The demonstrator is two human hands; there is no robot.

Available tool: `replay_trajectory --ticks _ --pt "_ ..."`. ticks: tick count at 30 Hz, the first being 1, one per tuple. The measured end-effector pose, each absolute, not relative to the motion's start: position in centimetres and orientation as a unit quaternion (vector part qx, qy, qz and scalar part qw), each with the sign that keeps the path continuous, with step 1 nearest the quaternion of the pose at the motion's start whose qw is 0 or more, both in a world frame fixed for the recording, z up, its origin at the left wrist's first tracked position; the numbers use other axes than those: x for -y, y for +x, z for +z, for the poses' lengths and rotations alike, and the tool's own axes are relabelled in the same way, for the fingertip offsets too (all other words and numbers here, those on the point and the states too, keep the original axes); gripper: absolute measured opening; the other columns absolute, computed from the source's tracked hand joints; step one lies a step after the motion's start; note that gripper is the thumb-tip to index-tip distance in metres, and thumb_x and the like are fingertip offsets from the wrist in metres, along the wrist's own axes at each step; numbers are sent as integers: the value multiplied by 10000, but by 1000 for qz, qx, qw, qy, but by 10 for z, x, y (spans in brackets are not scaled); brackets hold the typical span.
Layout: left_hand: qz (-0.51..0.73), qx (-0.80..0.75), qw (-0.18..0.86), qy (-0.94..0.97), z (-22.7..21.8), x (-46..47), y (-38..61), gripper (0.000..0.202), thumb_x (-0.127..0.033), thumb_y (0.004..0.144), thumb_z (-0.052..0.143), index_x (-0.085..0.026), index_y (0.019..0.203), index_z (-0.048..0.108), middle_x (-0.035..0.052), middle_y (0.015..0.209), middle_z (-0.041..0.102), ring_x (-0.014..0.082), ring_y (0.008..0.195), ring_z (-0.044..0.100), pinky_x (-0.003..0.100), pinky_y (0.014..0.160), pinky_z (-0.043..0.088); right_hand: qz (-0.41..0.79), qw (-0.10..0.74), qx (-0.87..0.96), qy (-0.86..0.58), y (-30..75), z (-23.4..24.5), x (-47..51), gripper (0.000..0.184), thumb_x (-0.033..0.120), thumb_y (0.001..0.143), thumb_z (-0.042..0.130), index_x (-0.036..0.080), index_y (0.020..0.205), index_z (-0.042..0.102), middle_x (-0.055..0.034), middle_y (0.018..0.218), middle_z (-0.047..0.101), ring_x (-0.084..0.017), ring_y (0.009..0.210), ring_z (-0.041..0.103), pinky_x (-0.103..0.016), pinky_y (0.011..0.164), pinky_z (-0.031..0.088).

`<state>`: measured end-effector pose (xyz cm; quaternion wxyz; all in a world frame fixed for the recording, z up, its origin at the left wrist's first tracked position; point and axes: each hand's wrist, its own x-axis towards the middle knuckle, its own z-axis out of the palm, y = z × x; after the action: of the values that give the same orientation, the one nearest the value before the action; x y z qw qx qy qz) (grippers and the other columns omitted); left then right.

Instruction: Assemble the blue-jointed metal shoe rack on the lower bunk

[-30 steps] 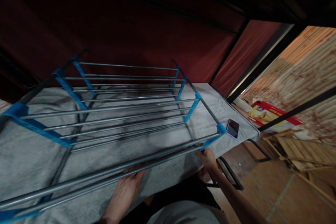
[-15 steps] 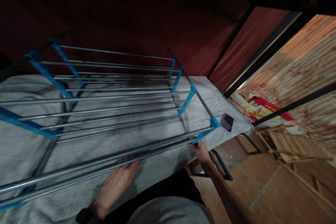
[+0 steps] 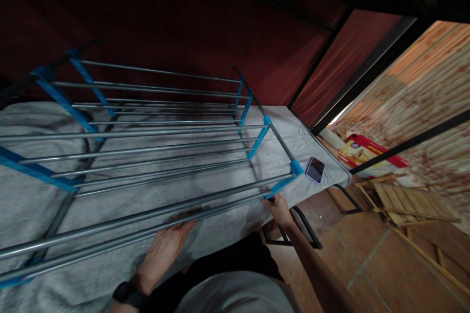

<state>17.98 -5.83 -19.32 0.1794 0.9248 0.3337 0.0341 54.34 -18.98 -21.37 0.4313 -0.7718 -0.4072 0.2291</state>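
A shoe rack [image 3: 147, 213] of grey metal tubes and blue plastic connectors lies across a grey fuzzy cover [image 3: 216, 166]. My left hand [image 3: 167, 245], a dark band on its wrist, is at the nearest lower tube; its fingers curl beneath the tube and are partly hidden by it. At the rack's near right end, my right hand [image 3: 278, 211] is closed around the bottom of the blue connector [image 3: 282, 184], where the lower tube ends. The fingertips there are partly hidden. A phone [image 3: 315, 170] with a purple edge lies on the cover, just right of that corner.
Dark red panels [image 3: 205, 34] stand behind the rack. Right of the bed-like surface are a red and yellow box [image 3: 370, 151], a folded wooden chair [image 3: 407, 200] and a tiled floor [image 3: 389, 254]. Black metal legs [image 3: 304, 230] stick out near my right arm.
The whole view has shifted slightly, so the rack and phone appear a little further left and up. Both hands keep their places on the rack.
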Motion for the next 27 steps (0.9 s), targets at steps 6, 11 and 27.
replay_trajectory --ticks 6,11,27 --pt "55 -335 175 924 -199 57 177 465 -141 959 305 -242 1247 656 60 1166 728 233 1030 706 379 948 542 216 426 413 -775 540 -212 192 250 330 775 576 190 970 645 -65 938 720 -231 853 672 -387 833 528" --pt "70 -327 173 926 -202 56 175 446 -173 961 318 -236 1225 672 56 1133 741 241 1010 713 363 936 538 218 421 417 -775 538 -210 192 236 341 788 568 191 953 645 -68 928 718 -227 845 669 -376 824 533" --pt "154 -355 162 908 -206 47 172 412 -340 1002 375 -254 1353 573 66 1382 600 220 1256 571 391 1052 494 200 422 440 -767 536 -213 191 291 316 784 586 204 1047 638 -73 1001 719 -252 927 680 -408 879 540"
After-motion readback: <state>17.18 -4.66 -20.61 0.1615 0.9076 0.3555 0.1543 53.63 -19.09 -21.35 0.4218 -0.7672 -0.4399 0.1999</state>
